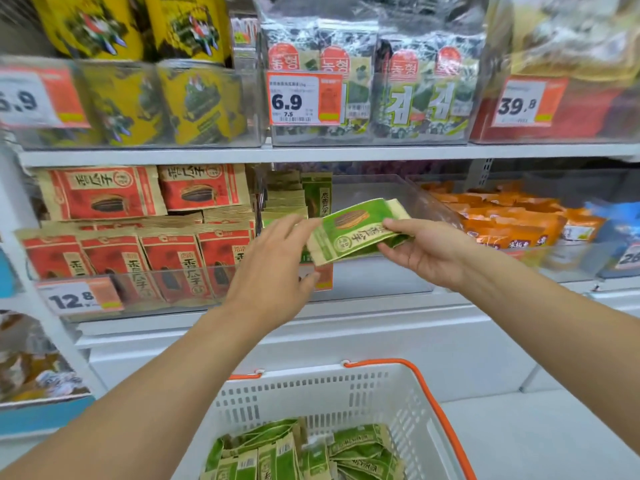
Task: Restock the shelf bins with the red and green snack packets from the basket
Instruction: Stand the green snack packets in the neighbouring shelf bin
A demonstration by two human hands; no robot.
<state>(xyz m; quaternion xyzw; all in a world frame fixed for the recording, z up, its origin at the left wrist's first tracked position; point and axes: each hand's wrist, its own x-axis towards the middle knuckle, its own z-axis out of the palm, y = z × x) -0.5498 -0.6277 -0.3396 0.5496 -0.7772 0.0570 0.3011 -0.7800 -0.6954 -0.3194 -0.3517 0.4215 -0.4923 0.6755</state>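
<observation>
Reaching forward over the basket (311, 386), the right hand (427, 252) grips a green packet (356, 232) held tilted before the clear bin (374, 271). At its nine o'clock, the left hand (273, 268), fingers loosely spread, touches the packet's edge. Motion blur smears the packet's print; more green packets (304, 455) lie in the basket at six o'clock, cut off by the frame.

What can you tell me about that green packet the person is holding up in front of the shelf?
The green packet is a flat pouch with tan, paper-like edges, a striped sunflower-seed picture and printed characters. It is tilted, its right end higher, in front of a clear shelf bin that holds more green packets at its left. The right hand grips its right end, thumb on top; the left hand touches its left edge with its fingertips.
</observation>
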